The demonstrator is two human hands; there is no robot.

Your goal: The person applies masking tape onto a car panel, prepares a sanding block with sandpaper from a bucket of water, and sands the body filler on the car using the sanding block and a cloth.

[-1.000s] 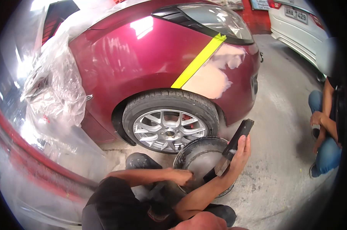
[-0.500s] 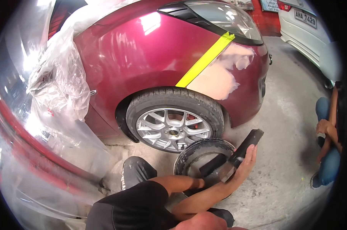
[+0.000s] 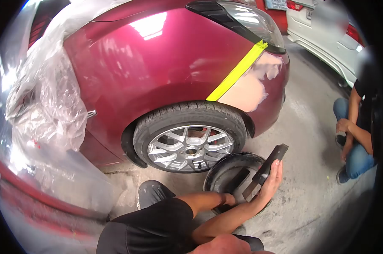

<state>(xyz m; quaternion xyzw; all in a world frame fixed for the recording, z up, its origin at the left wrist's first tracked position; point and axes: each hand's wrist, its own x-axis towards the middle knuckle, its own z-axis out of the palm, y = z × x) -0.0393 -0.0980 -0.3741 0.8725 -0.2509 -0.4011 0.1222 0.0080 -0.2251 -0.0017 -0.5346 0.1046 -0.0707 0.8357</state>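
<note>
My right hand [image 3: 272,182] holds a long black sanding block [image 3: 272,163] upright at a tilt, its fingers along the block's right side. Below it, a grey-brown flat piece [image 3: 251,189] hangs over the round black basin [image 3: 212,169]; whether it is joined to the block I cannot tell. My left hand [image 3: 229,199] is low inside the basin's near side, its fingers mostly hidden. A dark bar-shaped piece [image 3: 238,182] shows inside the basin. Beyond stands a dark red car with a filler patch [image 3: 244,93] beside a yellow tape strip [image 3: 238,72].
The car's wheel [image 3: 191,150] stands right behind the basin. Plastic sheeting [image 3: 47,101] covers the car's left part. A person in jeans [image 3: 354,169] crouches at the right on the concrete floor [image 3: 310,182]. A white car [image 3: 318,46] is parked behind.
The view has shifted, so the car and the crouching person sit differently in it. My left hand has moved slightly within the basin; my right hand still holds the block.
</note>
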